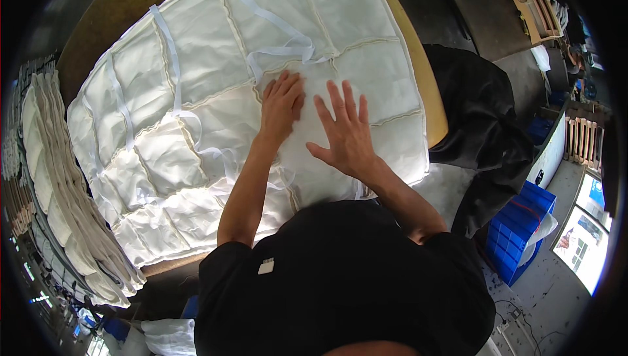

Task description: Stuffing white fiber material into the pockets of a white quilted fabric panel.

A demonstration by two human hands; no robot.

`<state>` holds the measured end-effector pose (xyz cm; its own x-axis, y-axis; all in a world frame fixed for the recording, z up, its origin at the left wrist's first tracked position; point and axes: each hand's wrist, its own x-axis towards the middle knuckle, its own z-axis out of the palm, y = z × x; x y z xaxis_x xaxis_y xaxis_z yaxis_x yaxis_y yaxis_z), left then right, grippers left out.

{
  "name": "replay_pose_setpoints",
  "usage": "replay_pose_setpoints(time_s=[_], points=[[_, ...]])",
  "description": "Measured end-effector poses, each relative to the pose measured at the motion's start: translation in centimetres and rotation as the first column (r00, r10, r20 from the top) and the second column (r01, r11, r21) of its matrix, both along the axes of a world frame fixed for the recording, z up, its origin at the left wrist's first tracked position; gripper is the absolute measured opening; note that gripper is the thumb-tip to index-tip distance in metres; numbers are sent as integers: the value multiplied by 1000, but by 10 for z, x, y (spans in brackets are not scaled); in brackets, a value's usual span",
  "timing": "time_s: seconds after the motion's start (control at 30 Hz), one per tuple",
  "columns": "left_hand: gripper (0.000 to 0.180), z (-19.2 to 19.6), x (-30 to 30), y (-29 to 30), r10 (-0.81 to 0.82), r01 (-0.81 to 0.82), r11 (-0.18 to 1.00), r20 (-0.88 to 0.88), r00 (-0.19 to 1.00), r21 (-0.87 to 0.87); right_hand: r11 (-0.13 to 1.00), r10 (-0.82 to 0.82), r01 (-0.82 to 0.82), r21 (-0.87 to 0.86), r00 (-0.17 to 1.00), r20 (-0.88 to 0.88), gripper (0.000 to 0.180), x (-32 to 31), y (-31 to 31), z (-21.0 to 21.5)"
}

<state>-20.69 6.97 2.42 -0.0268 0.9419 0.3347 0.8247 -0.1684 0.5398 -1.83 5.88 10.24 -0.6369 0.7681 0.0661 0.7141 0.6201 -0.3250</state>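
Note:
A large white quilted panel (pixel 216 97) lies spread over the table, crossed by cream seams into squares. Several white fabric ties (pixel 171 48) trail loosely across it. My left hand (pixel 281 106) rests on the panel near its middle, beside a seam, with its fingers lightly bent and lying on the fabric. To its right, my right hand (pixel 345 130) lies flat on the cloth, fingers and thumb spread. No object shows in either hand.
The yellowish tabletop edge (pixel 437 117) curves along the right. Black cloth (pixel 477 114) hangs beside it, above a blue crate (pixel 517 228). A stack of folded pale fabric (pixel 72 199) stands on the left. Near the lower right, cables (pixel 517 320) lie on the floor.

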Motion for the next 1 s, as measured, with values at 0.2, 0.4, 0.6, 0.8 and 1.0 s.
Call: replay_pose_setpoints(time_s=[0.2, 0.4, 0.6, 0.8, 1.0], points=[[30, -1, -22, 7, 236, 231, 945, 972, 3, -230, 976, 142, -117, -184, 981, 130, 98, -21, 11, -17], [28, 5, -45, 31, 115, -2, 959, 381, 917, -285, 981, 100, -89, -174, 994, 53, 90, -12, 1, -53], [55, 17, -37, 18, -283, 219, 943, -258, 924, -250, 980, 30, -39, -194, 998, -50, 87, -2, 0, -58], [66, 17, -32, 31, -280, 182, 932, -306, 910, -313, 975, 12, -36, -220, 994, -107, 89, -4, 2, -61], [63, 21, -31, 28, -259, 186, 905, -148, 954, -383, 973, -4, -25, -229, 992, -126, 89, 0, 1, -63]])
